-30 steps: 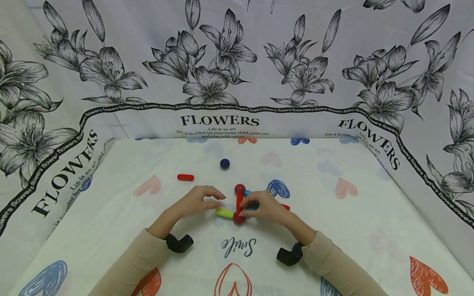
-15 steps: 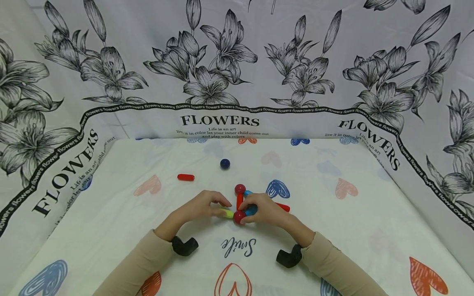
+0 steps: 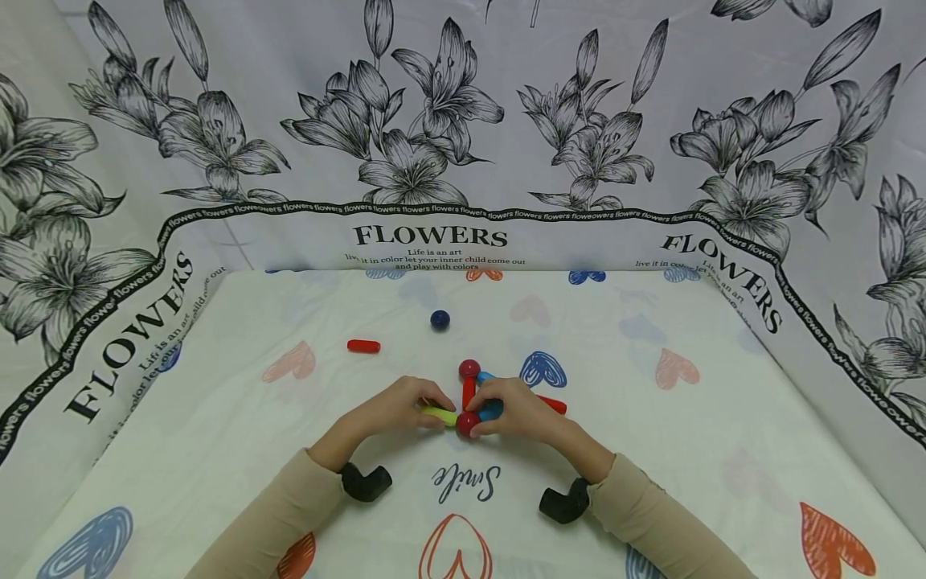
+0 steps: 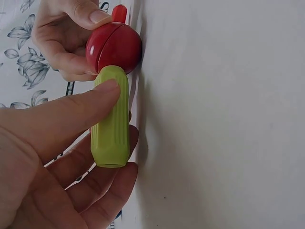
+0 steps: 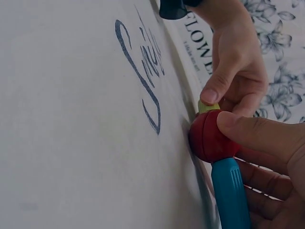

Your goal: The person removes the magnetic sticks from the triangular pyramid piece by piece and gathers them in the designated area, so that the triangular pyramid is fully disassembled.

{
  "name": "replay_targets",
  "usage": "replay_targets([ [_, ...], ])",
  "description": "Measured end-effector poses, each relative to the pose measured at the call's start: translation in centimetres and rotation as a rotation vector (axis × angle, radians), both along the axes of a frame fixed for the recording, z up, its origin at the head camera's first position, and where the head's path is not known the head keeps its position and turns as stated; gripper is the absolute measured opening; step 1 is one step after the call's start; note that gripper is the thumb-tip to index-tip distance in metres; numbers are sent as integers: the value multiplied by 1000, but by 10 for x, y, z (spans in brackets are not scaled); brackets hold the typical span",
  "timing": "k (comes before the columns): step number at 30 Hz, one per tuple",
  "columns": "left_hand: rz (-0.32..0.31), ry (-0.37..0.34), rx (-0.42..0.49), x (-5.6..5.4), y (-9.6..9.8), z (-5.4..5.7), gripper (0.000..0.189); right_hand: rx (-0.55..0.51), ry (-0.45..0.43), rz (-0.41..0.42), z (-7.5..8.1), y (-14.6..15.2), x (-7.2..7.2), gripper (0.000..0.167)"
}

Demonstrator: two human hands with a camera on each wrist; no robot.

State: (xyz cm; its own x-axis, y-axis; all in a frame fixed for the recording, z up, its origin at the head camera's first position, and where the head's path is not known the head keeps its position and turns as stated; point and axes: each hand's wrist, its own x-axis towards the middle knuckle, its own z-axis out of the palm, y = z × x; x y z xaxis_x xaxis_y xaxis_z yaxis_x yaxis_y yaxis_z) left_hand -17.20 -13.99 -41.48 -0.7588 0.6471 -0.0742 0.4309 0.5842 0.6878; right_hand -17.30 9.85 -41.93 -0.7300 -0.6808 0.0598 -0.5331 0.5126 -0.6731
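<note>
Near the middle of the counter point(image 3: 651, 434), the left hand point(image 3: 396, 404) pinches a green stick point(image 3: 439, 416), and the right hand point(image 3: 517, 408) holds a red ball point(image 3: 467, 424) at its right end. Farther off, a loose red stick point(image 3: 363, 346) lies left of a dark blue ball point(image 3: 440, 320). From the left wrist, the green stick touches the red ball. From the right wrist, a blue stick point(image 5: 230, 191) touches that ball too.
</note>
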Motion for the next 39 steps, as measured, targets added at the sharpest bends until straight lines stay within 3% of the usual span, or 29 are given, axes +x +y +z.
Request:
replay_targets([
  [32,-33,12,17,-2,-1,-2,21,-6,23,32,-2,0,-3,27],
  [39,-69,49,47,-3,-2,-4,20,1,24,28,-2,1,-3,28],
])
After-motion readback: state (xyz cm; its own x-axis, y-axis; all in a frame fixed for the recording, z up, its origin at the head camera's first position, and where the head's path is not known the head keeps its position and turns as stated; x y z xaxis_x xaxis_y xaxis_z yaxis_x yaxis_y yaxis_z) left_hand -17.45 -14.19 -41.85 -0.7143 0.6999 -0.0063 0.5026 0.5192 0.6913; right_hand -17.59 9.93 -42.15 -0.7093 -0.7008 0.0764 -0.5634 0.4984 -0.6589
